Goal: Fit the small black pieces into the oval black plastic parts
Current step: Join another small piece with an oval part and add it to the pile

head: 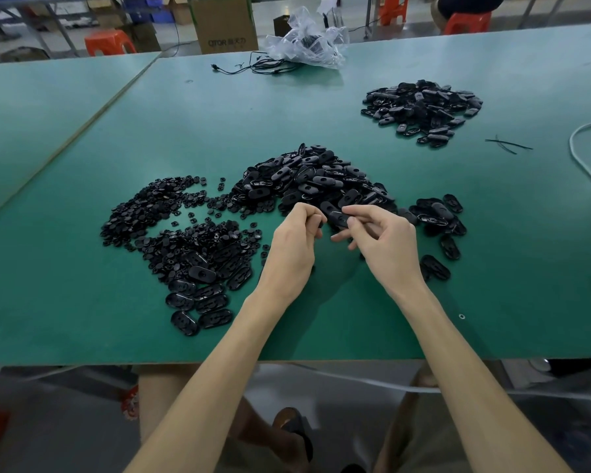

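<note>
Oval black plastic part sits pinched between the thumb and fingertips of my right hand, held just above the green table toward its near edge. My left hand is right beside it, fingers curled in on what looks like a small black piece, though it is too small to be sure. Behind my hands, mid-table, lies the big heap of oval parts; the spread of small black pieces lies to its left, with a few more ovals nearer the front edge. A second heap of ovals lies toward the far right corner. A crumpled plastic bag and black cables rest at the far edge.
</note>
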